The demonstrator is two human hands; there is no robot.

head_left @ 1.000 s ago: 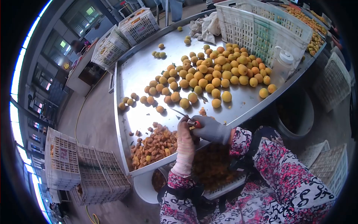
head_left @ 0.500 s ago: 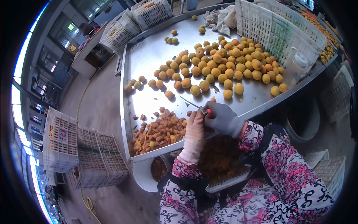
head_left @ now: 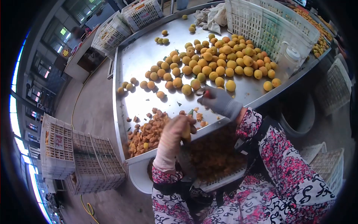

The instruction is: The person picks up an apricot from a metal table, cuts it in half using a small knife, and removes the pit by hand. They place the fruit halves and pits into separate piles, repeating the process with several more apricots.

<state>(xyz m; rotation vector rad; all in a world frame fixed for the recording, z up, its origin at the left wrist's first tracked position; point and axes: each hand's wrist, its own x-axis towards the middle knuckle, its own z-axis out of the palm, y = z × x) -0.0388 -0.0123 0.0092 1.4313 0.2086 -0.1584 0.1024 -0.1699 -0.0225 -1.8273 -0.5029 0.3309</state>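
Note:
My left hand (head_left: 176,130), in a pale glove, is over the table's near edge, its fingers curled round a yellow piece of apricot (head_left: 186,133). Above and right of it, my right hand (head_left: 220,101), in a grey glove, grips a knife by its red handle (head_left: 207,94); the blade cannot be made out. Whole apricots (head_left: 209,61) lie spread just beyond the right hand. A heap of brown apricot stones (head_left: 151,128) is left of my left hand, with wet scraps (head_left: 199,117) between the two hands. Below the edge, a dim crate (head_left: 214,183) holds orange fruit pieces.
The metal table (head_left: 136,69) has a raised rim. On it stand a white crate (head_left: 257,28), a clear jug (head_left: 291,58) and a crumpled cloth (head_left: 210,18). A white bucket (head_left: 138,177), a grey bin (head_left: 311,119) and stacked crates (head_left: 87,160) stand around it.
My hands have parted. The left has moved down and left with the apricot piece showing; the right has risen towards the whole apricots, still holding the knife. Fresh scraps show on the table.

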